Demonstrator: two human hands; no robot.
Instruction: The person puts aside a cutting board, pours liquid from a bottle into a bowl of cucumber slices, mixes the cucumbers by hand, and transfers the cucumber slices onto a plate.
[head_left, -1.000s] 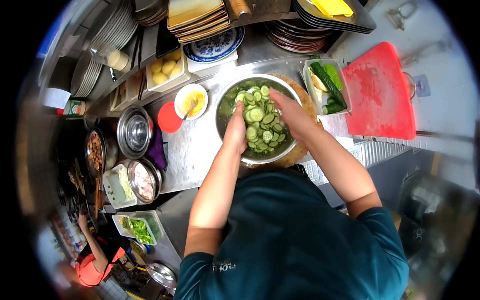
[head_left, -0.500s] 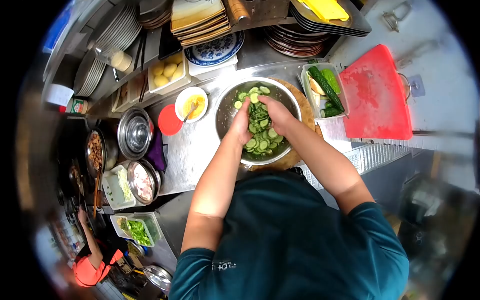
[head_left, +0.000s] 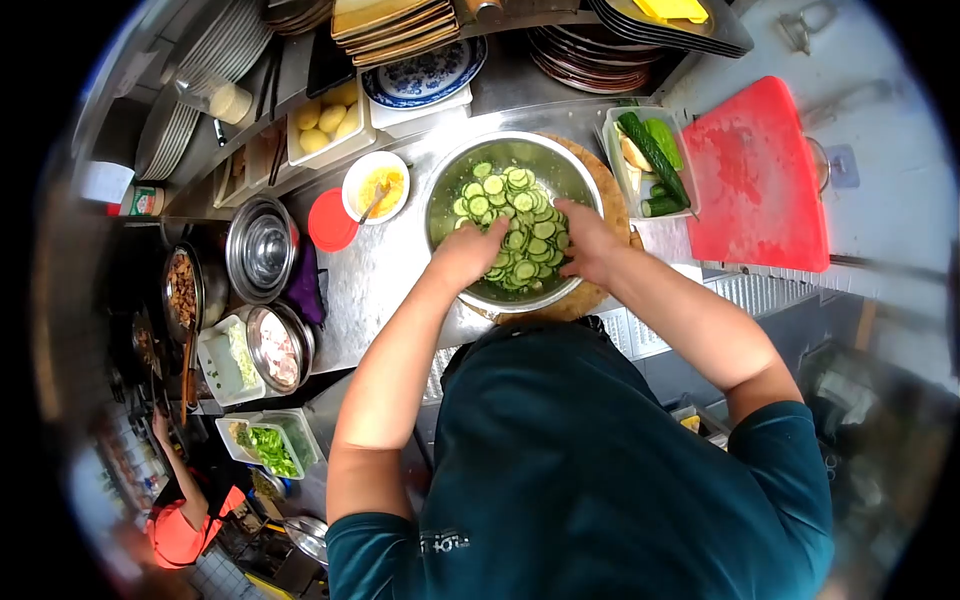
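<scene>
A steel mixing bowl (head_left: 437,190) holds a heap of thin cucumber slices (head_left: 520,215). My left hand (head_left: 468,256) reaches over the near left rim, its thumb resting by the slices and its fingertips partly hidden among them. From the right side my right hand (head_left: 592,243) touches the heap, thumb apart from the fingers. Neither hand visibly lifts any slices. Under the bowl lies a round wooden board (head_left: 612,205).
Left of the bowl are a white bowl (head_left: 354,197) with yellow contents and a fork, and a red lid (head_left: 332,220). A tub (head_left: 620,150) of whole cucumbers and a red cutting board (head_left: 755,190) stand right. Another person's arm (head_left: 178,465) works at far left.
My hands have moved apart and lower in the bowl. The slices they cupped between them now lie spread in a wider heap. The view has shifted slightly.
</scene>
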